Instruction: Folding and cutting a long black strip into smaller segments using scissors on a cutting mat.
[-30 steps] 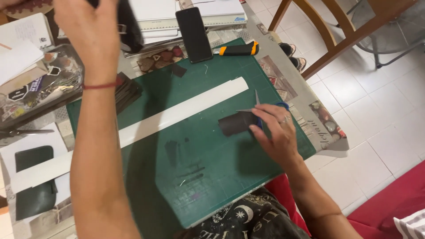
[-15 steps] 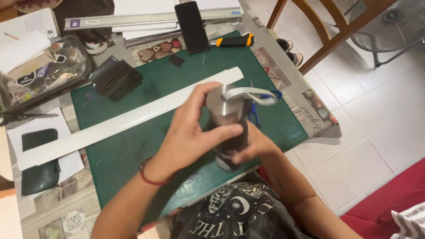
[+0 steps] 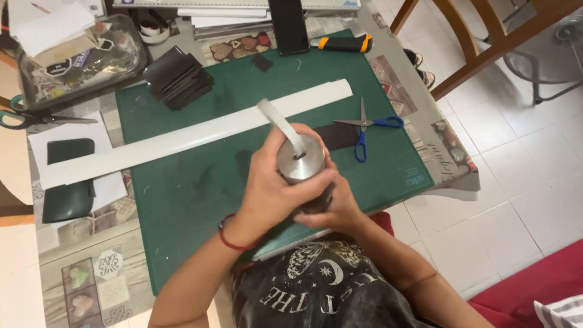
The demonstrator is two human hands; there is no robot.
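Note:
A silver metal canister (image 3: pixel 300 159) with a pale strap-like handle (image 3: pixel 279 124) on its lid is held over the near edge of the green cutting mat (image 3: pixel 200 182). My left hand (image 3: pixel 264 185), a red band at its wrist, wraps the canister's top and side. My right hand (image 3: pixel 337 206) grips it from below and behind. Blue-handled scissors (image 3: pixel 363 130) lie on a dark leather piece (image 3: pixel 337 135) just beyond the hands. A long white strip (image 3: pixel 182 136) runs diagonally across the mat.
A stack of dark leather pieces (image 3: pixel 177 78), a black phone (image 3: pixel 288 24) and an orange-black utility knife (image 3: pixel 343 44) sit at the mat's far side. A clear tray of scraps (image 3: pixel 79 61), teal scissors (image 3: pixel 24 118) and a dark piece on white paper (image 3: pixel 68 176) lie left. A wooden chair (image 3: pixel 486 42) stands right.
My left hand brought the canister from the far side of the table. My right hand left the scissors and leather piece on the mat and joined it on the canister.

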